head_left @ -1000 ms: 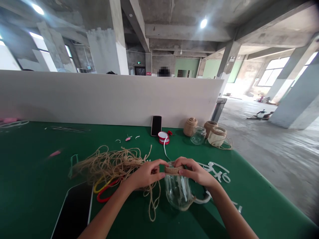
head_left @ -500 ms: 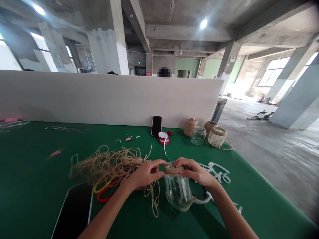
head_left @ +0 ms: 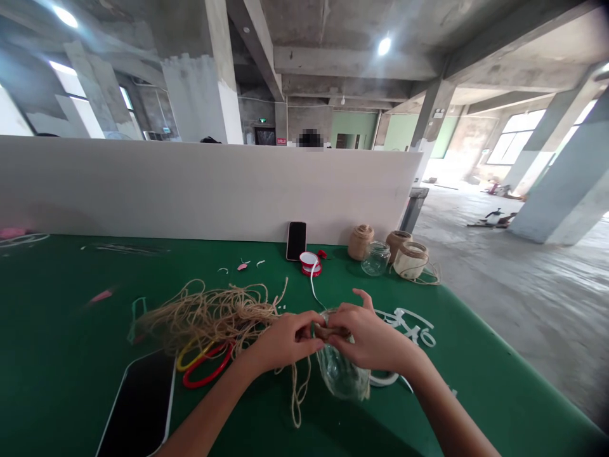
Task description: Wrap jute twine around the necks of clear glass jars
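A clear glass jar [head_left: 343, 376] stands tilted on the green table in front of me, with a band of twine [head_left: 332, 332] round its neck. My left hand [head_left: 288, 341] pinches at the left side of this band, thumb and fingers closed. From the right, my right hand [head_left: 365, 335] grips the neck, its thumb below and one finger raised clear. The fingers of both hands nearly meet and cover most of the rim. Loose twine [head_left: 223, 317] lies in a tangled heap left of my left hand, with a strand hanging toward the jar.
Scissors with red and yellow handles [head_left: 197, 384] lie partly under the twine, beside a dark tablet [head_left: 137, 409]. Behind are a phone [head_left: 296, 241], a ribbon spool [head_left: 310, 268], a twine-wrapped jar [head_left: 360, 243] and other jars. White strips [head_left: 403, 325] lie right. A white partition [head_left: 214, 190] bounds the back.
My hands have moved closer together over the jar's neck. One right finger has lifted, and the fingers now hide more of the twine band.
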A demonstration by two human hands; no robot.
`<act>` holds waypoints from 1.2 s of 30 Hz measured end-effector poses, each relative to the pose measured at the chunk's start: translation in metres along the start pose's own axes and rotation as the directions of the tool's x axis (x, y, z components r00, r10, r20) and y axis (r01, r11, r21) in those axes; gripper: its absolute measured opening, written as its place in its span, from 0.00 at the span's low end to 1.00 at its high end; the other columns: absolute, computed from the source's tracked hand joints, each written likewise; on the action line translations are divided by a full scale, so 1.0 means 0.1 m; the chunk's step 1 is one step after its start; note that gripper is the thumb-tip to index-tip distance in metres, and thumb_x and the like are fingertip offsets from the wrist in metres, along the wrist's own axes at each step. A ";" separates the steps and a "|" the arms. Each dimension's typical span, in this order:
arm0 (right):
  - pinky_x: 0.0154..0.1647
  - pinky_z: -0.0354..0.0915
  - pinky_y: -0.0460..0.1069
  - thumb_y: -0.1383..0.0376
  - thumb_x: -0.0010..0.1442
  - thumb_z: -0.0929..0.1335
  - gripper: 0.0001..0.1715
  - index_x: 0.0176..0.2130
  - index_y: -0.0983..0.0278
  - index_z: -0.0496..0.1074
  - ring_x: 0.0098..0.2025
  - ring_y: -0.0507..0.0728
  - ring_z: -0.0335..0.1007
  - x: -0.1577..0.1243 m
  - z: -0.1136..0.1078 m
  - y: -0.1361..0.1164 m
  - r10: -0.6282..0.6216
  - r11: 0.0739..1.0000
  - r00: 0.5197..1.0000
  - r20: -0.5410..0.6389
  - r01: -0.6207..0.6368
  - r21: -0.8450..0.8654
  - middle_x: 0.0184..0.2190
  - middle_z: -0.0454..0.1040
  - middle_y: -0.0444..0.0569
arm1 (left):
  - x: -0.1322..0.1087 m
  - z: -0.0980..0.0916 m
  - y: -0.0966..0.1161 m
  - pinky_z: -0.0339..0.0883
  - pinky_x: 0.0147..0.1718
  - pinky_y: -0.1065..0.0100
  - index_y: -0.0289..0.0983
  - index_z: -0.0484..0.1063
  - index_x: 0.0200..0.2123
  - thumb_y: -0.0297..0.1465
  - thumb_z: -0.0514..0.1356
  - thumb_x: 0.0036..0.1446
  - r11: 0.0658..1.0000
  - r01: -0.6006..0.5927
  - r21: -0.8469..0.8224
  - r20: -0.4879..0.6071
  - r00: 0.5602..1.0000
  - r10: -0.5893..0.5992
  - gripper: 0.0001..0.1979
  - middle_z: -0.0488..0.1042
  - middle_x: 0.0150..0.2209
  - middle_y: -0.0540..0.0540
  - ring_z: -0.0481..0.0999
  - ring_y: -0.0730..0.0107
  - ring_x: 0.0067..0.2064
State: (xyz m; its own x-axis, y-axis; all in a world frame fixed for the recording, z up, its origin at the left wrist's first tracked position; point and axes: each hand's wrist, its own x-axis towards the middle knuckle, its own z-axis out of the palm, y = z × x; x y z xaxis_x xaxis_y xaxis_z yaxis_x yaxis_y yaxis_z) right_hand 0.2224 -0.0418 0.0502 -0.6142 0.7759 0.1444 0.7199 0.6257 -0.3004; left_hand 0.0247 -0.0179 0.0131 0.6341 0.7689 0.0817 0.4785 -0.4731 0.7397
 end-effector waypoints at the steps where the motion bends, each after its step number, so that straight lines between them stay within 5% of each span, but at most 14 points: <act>1: 0.57 0.38 0.62 0.69 0.58 0.60 0.11 0.25 0.63 0.64 0.33 0.51 0.66 -0.02 0.00 -0.02 -0.011 1.000 1.000 -0.001 0.011 -0.013 0.24 0.69 0.40 | -0.02 -0.04 0.01 0.59 0.27 0.74 0.43 0.67 0.45 0.34 0.55 0.55 1.000 -0.019 0.008 -0.030 0.999 0.019 0.13 0.67 0.29 0.52 0.67 0.72 0.30; 5: 0.57 0.36 0.64 0.71 0.57 0.58 0.12 0.24 0.64 0.62 0.31 0.50 0.65 -0.13 0.03 -0.10 -0.025 0.999 0.999 -0.045 0.023 -0.048 0.23 0.67 0.40 | -0.14 -0.27 -0.10 0.64 0.36 0.69 0.43 0.63 0.50 0.36 0.47 0.62 0.995 0.040 0.086 -0.228 0.973 -0.020 0.15 0.70 0.40 0.47 0.70 0.67 0.39; 9: 0.57 0.33 0.65 0.71 0.58 0.58 0.11 0.25 0.63 0.62 0.33 0.52 0.64 -0.23 0.07 -0.16 -0.021 0.996 0.995 -0.095 0.013 -0.086 0.23 0.66 0.40 | -0.31 -0.34 -0.38 0.63 0.42 0.63 0.44 0.68 0.45 0.38 0.45 0.62 0.950 0.132 0.282 -0.148 0.985 -0.093 0.15 0.69 0.45 0.45 0.68 0.61 0.46; 13: 0.58 0.31 0.65 0.71 0.58 0.58 0.11 0.27 0.63 0.63 0.34 0.53 0.64 -0.27 0.09 -0.17 0.001 0.996 0.989 -0.149 -0.014 -0.090 0.24 0.67 0.40 | -0.42 -0.26 -0.63 0.60 0.44 0.60 0.40 0.69 0.32 0.36 0.45 0.62 0.888 0.113 0.446 -0.128 0.990 -0.062 0.15 0.70 0.39 0.46 0.67 0.61 0.43; 19: 0.59 0.33 0.64 0.70 0.59 0.60 0.09 0.28 0.62 0.64 0.36 0.53 0.65 -0.37 0.01 -0.10 0.041 0.998 0.969 -0.244 -0.053 -0.043 0.25 0.68 0.42 | -0.47 -0.36 -0.75 0.59 0.33 0.66 0.38 0.61 0.26 0.33 0.42 0.63 0.738 0.315 0.596 -0.347 0.931 -0.117 0.15 0.69 0.29 0.47 0.68 0.65 0.31; 24: 0.58 0.34 0.66 0.67 0.60 0.60 0.09 0.29 0.61 0.65 0.37 0.57 0.66 -0.52 -0.08 0.05 0.094 0.991 0.953 -0.290 -0.118 -0.065 0.26 0.71 0.45 | -0.54 -0.71 -0.83 0.54 0.24 0.68 0.36 0.63 0.32 0.33 0.42 0.62 0.608 0.570 0.552 -0.574 0.789 -0.219 0.13 0.69 0.25 0.43 0.69 0.62 0.26; 31: 0.57 0.39 0.68 0.60 0.60 0.60 0.12 0.31 0.61 0.68 0.40 0.60 0.68 -0.77 -0.23 0.37 0.209 0.956 0.911 -0.357 -0.266 -0.119 0.30 0.73 0.48 | -0.86 -1.44 -1.19 0.54 0.19 0.72 0.33 0.65 0.39 0.36 0.43 0.61 0.490 0.832 0.260 -0.808 0.466 -0.362 0.16 0.72 0.27 0.42 0.71 0.60 0.25; 36: 0.55 0.43 0.67 0.52 0.58 0.59 0.17 0.35 0.60 0.70 0.39 0.63 0.69 -1.07 -0.38 0.76 0.271 0.907 0.827 -0.492 -0.390 -0.156 0.34 0.74 0.51 | -1.21 -1.87 -1.58 0.62 0.22 0.72 0.28 0.68 0.34 0.30 0.49 0.61 0.438 0.898 0.045 -0.893 0.233 -0.386 0.12 0.72 0.28 0.44 0.73 0.58 0.32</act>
State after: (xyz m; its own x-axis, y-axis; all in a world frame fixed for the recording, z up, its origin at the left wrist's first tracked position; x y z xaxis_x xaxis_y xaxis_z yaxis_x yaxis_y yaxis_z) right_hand 0.3548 -0.0740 0.0479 -0.1536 0.8511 0.5021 0.9434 0.2775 -0.1817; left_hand -0.2415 0.0439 0.0109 -0.5789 0.7457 0.3299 0.8064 0.4638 0.3669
